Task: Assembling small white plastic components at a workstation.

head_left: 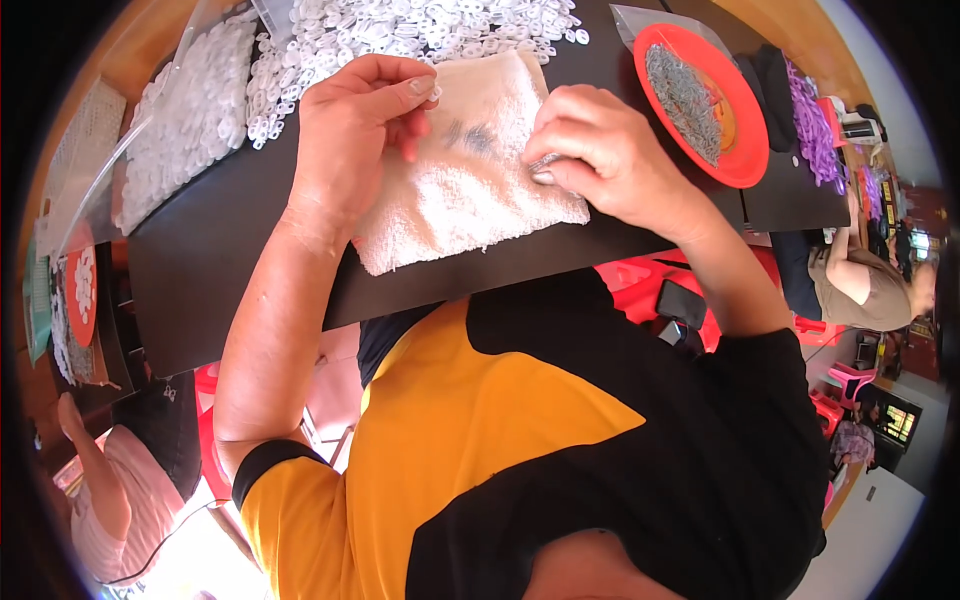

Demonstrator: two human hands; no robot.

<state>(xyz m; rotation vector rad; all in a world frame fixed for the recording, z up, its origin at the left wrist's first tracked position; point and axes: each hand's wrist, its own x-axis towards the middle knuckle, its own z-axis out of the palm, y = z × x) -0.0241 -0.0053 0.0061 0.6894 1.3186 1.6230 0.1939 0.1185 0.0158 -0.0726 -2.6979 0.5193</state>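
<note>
One small white plastic link (436, 93) pinched above a cream terry towel (450, 210)

At the towel's far left, the left hand (350, 130) grasps the link between thumb and forefinger tips. Over the towel's right side, the right hand (605, 150) has its thumb and fingers closed together, seemingly on thin grey metal (544, 161); the exact shape is hidden. Between the hands, a dark grey patch (477, 137) marks the towel, loose bits or stain, I cannot tell. Beyond lies a heap of loose white plastic links (400, 30); far right, a shallow red oval plastic dish (757, 150) holds small grey metal pieces (682, 100).

Handling this well probably means keeping the link at the very fingertips so its opening stays clear, gripping firmly without squeezing it askew, and working low over the towel, whose soft pile should catch anything dropped.
</note>
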